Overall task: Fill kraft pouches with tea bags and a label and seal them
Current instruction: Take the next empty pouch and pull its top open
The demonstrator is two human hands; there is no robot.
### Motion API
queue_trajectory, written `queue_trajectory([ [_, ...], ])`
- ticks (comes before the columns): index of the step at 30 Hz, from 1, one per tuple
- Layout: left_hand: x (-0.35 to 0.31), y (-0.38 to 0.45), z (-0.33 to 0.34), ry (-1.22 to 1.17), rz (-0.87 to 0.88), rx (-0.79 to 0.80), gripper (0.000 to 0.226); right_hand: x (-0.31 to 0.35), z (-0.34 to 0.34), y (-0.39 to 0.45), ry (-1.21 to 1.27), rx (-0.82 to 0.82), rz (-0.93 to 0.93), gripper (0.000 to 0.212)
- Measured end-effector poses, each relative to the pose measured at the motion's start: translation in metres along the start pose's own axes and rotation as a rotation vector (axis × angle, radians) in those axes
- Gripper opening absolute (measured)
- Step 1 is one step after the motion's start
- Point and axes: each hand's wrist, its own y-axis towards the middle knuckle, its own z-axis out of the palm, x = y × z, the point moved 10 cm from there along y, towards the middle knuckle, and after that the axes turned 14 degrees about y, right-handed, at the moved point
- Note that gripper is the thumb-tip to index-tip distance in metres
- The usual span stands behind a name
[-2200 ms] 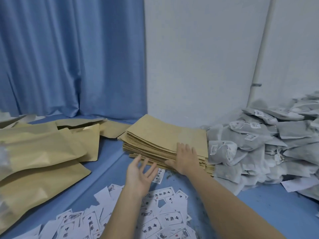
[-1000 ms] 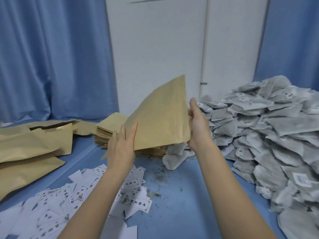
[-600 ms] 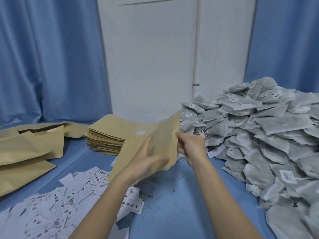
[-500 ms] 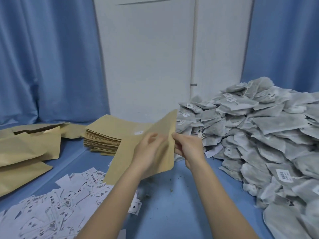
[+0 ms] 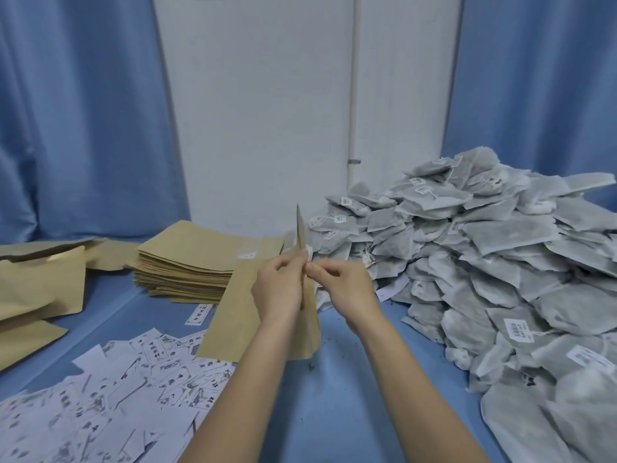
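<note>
I hold one flat kraft pouch (image 5: 233, 315) upright over the blue table. My left hand (image 5: 280, 285) and my right hand (image 5: 340, 282) both pinch its top edge from opposite sides, fingertips close together. A stack of empty kraft pouches (image 5: 193, 259) lies behind it on the left. A big heap of grey tea bags (image 5: 484, 262) with small white tags fills the right side. White printed labels (image 5: 117, 389) are scattered at the lower left.
Larger kraft bags (image 5: 36, 289) lie at the far left. The blue table (image 5: 337, 406) shows tea crumbs between my forearms. A white wall (image 5: 260, 111) and blue curtains (image 5: 80, 111) stand behind.
I lifted one pouch off the stack with both hands and brought it down in front of me. Both hands have now moved to pinch its top edge, and the pouch has turned more edge-on.
</note>
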Motion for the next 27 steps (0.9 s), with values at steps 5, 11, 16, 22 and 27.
queue_trajectory([
  [5, 0.008, -0.004, 0.009, -0.121, -0.036, 0.014, 0.029, -0.011, -0.013, -0.004, 0.066, -0.100, 0.066, 0.020],
  [11, -0.017, -0.026, 0.019, 0.330, 0.309, -0.100, 0.032, 0.005, -0.022, -0.018, -0.264, -0.141, -0.069, 0.016],
  [16, -0.013, -0.042, 0.042, 0.332, 0.379, -0.058, 0.034, -0.007, -0.041, -0.024, -0.268, -0.100, -0.003, 0.019],
  [22, -0.007, -0.050, 0.074, 0.326, 0.385, -0.025, 0.028, -0.008, -0.074, -0.036, -0.444, -0.323, -0.101, 0.043],
  [27, -0.008, -0.050, 0.082, 0.330, 0.360, -0.093, 0.029, -0.021, -0.091, -0.037, -0.319, -0.413, -0.084, 0.037],
])
